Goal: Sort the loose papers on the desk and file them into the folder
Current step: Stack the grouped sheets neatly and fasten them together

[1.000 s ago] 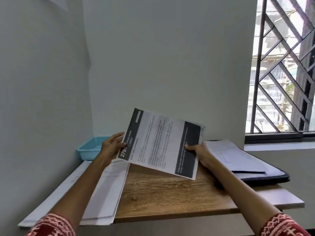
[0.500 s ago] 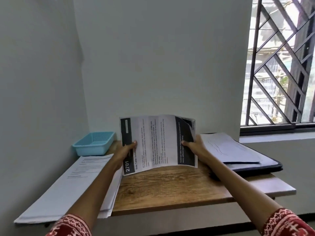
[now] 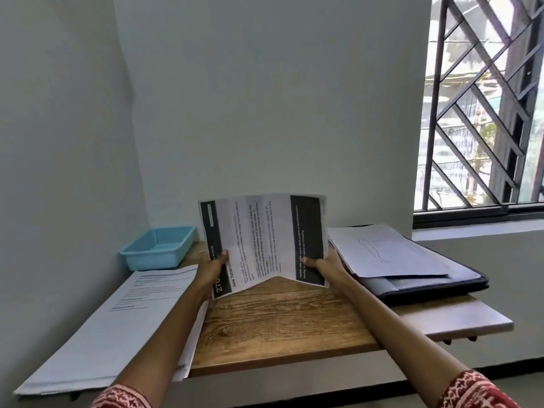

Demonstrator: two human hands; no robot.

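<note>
At desk centre: both arms reach forward over the wooden desk (image 3: 282,325), holding one printed sheet (image 3: 262,240) upright between them.
Left hand (image 3: 210,270): at 9 o'clock of the sheet, thumb over the dark left band, fingers behind; it pinches the lower left edge.
Right hand (image 3: 322,267): at 3 o'clock of the sheet, thumb on the dark right band, pinching the lower right edge.
Sheet condition: bowed, with a crease up the middle; bottom edge clear of the desk.
Blue basket (image 3: 159,245): at 10 o'clock; contents cannot be told.
Folder (image 3: 459,279): dark, at 3 o'clock, lying flat with white papers (image 3: 382,251) on top.
Paper stack (image 3: 117,328): at 8 o'clock, overhanging the desk's left edge.
</note>
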